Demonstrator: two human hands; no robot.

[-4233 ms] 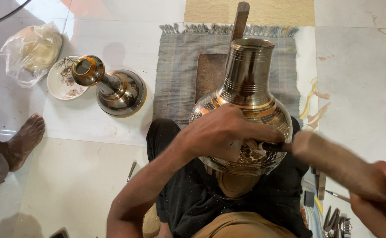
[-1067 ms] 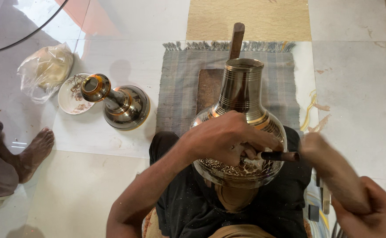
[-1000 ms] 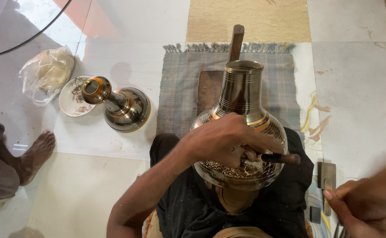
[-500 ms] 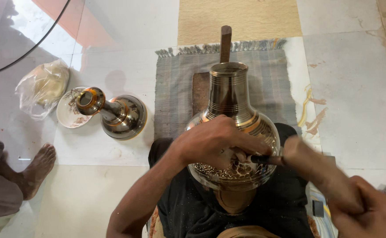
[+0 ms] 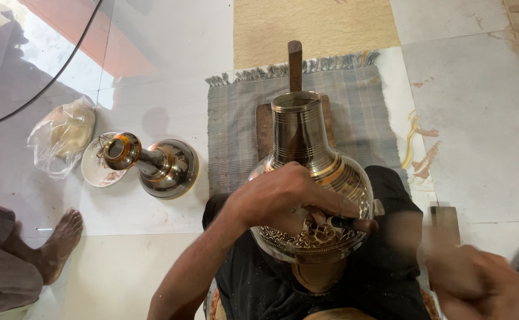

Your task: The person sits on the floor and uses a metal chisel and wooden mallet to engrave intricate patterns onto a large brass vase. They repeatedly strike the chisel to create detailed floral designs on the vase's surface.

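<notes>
Big brass vase (image 5: 307, 178) sits centre frame, in the person's lap, neck pointing toward the top, over a grey mat (image 5: 354, 112) and a wooden block (image 5: 295, 59). Left hand (image 5: 283, 198) lies on the vase belly, grip pinched around a thin dark chisel (image 5: 351, 223) whose tip meets the engraved band low on the vase. Right hand (image 5: 478, 284), lower right, is motion-blurred; grip looks wrapped around a blurred wooden handle (image 5: 407, 234), exact hold can't tell. Left of the mat: smaller brass vase (image 5: 161, 169) lying on its side on the floor, touching a small bowl (image 5: 96, 169), plastic bag (image 5: 61, 139) beside it. Another person's bare foot (image 5: 58, 243) lower left.
</notes>
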